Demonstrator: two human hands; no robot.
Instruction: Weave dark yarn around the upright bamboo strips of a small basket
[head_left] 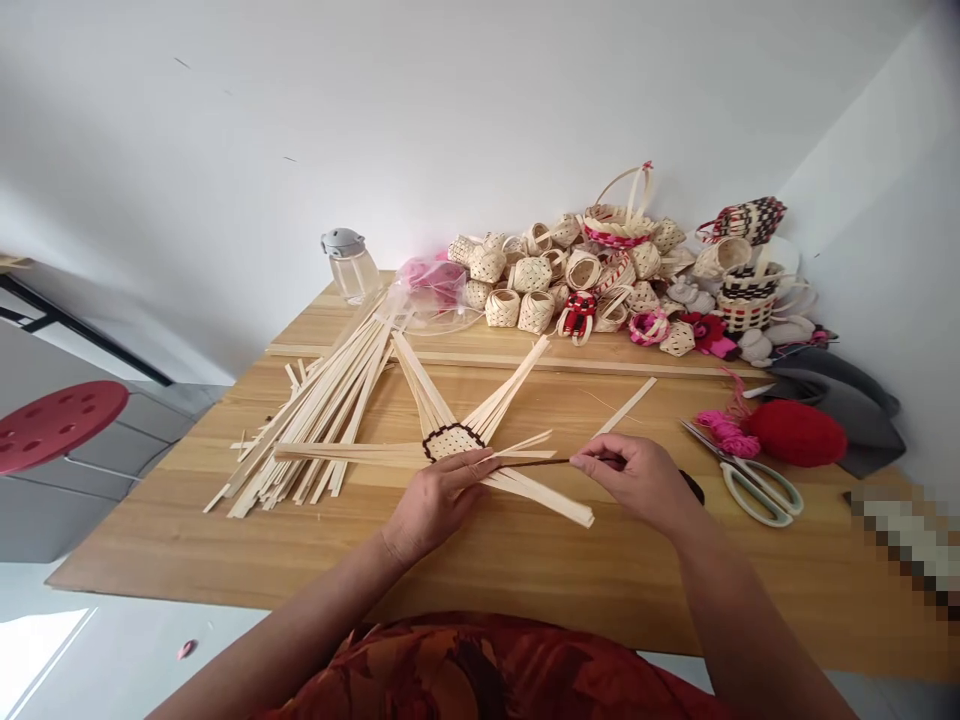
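A woven base [454, 440] of pale flat strips lies on the wooden table, its edge outlined by a dark brown strand. Bundles of pale strips [510, 385] fan out from it in several directions. My left hand [442, 490] presses on the near right edge of the base, fingers laid over the weave. Pinched between the thumb and fingers of my right hand [622, 470] is the dark brown strand [544, 462], pulled straight out to the right from the base. A loose pale strip [628, 405] lies just beyond my right hand.
A pile of loose strips [322, 415] lies left. Small woven baskets [534, 312] crowd the back, beside a plastic bag [431, 290] and a clear bottle [352, 270]. Scissors [757, 485], red yarn [799, 432] and pink yarn [727, 432] are at right. A red stool [64, 425] stands left.
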